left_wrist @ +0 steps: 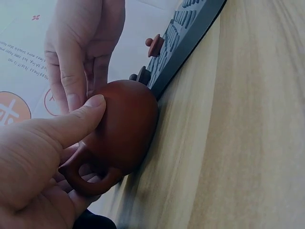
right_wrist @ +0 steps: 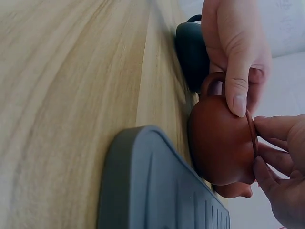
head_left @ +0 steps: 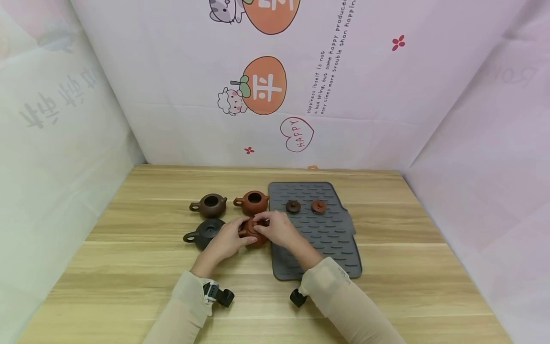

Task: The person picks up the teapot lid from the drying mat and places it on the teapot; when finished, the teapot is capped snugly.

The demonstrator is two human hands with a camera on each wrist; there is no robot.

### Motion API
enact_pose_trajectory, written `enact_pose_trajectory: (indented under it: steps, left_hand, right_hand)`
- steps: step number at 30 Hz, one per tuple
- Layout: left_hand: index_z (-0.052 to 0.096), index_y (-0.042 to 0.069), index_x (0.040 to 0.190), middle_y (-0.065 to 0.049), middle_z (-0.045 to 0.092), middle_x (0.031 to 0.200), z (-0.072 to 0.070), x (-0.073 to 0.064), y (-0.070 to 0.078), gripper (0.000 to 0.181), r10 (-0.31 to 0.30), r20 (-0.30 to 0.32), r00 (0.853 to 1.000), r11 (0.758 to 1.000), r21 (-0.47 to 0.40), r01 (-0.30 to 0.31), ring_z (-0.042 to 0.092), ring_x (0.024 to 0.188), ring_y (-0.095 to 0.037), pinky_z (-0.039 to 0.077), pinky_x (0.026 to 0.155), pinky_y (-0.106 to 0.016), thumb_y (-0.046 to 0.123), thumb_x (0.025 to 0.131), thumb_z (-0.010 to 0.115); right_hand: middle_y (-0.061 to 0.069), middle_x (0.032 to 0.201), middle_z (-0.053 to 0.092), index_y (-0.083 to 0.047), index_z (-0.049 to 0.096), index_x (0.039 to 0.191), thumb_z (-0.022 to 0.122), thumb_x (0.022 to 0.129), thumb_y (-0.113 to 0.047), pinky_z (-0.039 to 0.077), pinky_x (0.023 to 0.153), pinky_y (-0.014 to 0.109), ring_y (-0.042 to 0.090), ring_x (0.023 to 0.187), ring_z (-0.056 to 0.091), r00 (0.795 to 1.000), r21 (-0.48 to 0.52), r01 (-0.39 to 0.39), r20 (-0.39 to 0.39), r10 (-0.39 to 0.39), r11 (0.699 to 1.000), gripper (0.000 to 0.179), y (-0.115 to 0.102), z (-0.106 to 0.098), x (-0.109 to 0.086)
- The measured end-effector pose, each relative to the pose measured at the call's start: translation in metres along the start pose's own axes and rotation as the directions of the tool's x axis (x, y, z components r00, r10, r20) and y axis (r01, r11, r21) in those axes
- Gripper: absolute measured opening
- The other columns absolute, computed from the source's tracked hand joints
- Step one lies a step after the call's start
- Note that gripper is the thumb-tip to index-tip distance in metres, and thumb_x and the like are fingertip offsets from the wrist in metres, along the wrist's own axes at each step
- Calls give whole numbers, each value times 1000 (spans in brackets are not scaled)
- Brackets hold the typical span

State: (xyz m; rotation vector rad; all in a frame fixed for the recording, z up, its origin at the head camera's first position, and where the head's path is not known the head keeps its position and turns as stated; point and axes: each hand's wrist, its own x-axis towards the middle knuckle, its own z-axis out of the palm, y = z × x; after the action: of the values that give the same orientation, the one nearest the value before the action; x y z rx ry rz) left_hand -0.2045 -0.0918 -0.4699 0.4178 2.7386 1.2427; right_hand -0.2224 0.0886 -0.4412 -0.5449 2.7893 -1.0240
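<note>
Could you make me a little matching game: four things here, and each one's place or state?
1. Loose reddish lid
2. Dark brown teapot
3. Grey mat
4. Left hand

A. Flat and ridged, on the table
B. Gripping the front reddish teapot
C. On the mat, beside a darker lid
D. Back row, left of the rear reddish teapot

Pairs: 1-C, 2-D, 3-A, 4-B

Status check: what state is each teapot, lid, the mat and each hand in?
Gray mat: lying flat
Dark-brown lid: on mat, knob up
Red lid: on mat, knob up
Rear dark-brown teapot: lidless
Rear red teapot: lidless
Black teapot: appears lidded
Front red teapot: lid at opening, seating unclear
Left hand: gripping front red teapot
Right hand: pinching its lid
</note>
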Motion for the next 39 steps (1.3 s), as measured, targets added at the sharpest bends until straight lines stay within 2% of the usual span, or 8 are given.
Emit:
enact_pose_trajectory:
  steps: [7, 10, 13, 18, 23, 27, 33, 39]
  left_hand:
    - [44, 4, 146, -19, 52, 137, -9, 1, 6, 71, -3, 36, 999, 1000, 1, 3, 51, 123, -33, 43, 98, -50, 35, 89, 73]
    - [41, 2, 147, -20, 49, 140, -22, 0, 7, 72, 7, 42, 999, 1000, -12, -6, 51, 124, -35, 45, 97, -51, 36, 91, 71]
    - [42, -1, 145, -22, 48, 141, -38, 0, 4, 68, 40, 15, 999, 999, 4, -40, 51, 123, -39, 45, 96, -51, 30, 92, 70]
    - [44, -6, 142, -27, 48, 138, -64, 1, -10, 63, 76, -47, 996, 996, 41, -74, 50, 122, -43, 43, 98, -52, 21, 92, 71]
    - [45, -7, 140, -29, 48, 136, -86, 5, -28, 59, 69, -92, 993, 994, 94, -61, 45, 125, -44, 36, 102, -56, 18, 92, 70]
    - [42, -8, 141, -30, 44, 140, -100, 10, -44, 62, 57, -96, 994, 992, 116, -46, 39, 129, -47, 30, 106, -57, 19, 93, 69]
    - [38, -12, 141, -34, 38, 142, -110, 15, -64, 68, 36, -88, 995, 991, 128, -25, 34, 131, -50, 25, 108, -59, 20, 91, 70]
    - [39, -14, 140, -35, 41, 140, -108, 19, -81, 72, 2, -78, 997, 990, 143, 9, 36, 129, -51, 27, 107, -59, 27, 91, 72]
  right_hand:
    - [6, 111, 68, -13, 71, 118, 70, 93, -22, 55, 69, 33, 21, 93, 65, 999, 53, 19, -27, -17, 998, 27, 7, -8, 0]
    - [5, 105, 69, -13, 71, 117, 70, 93, -22, 54, 64, 32, 19, 87, 66, 997, 85, -4, -73, 10, 996, 26, 14, -15, 1]
    - [4, 103, 70, -12, 72, 116, 69, 93, -20, 53, 63, 33, 18, 86, 65, 993, 90, -19, -115, 29, 996, 24, 22, -20, 4]
    - [3, 107, 67, -11, 72, 115, 69, 93, -18, 52, 71, 36, 19, 92, 62, 982, 80, -61, -176, 75, 995, 23, 36, -26, 7]
    - [1, 94, 65, -11, 72, 115, 67, 94, -15, 50, 65, 36, 18, 78, 60, 961, 74, -106, -248, 121, 992, 21, 51, -29, 10]
    - [3, 101, 68, -11, 71, 118, 66, 95, -15, 52, 67, 36, 18, 82, 63, 945, 81, -147, -282, 164, 986, 24, 63, -30, 15]
    - [11, 121, 64, -12, 68, 124, 65, 96, -18, 53, 74, 40, 26, 105, 61, 935, 90, -203, -279, 220, 975, 29, 77, -33, 19]
    - [13, 127, 60, -14, 66, 127, 66, 96, -21, 52, 67, 38, 26, 96, 63, 929, 92, -254, -252, 270, 963, 32, 83, -36, 22]
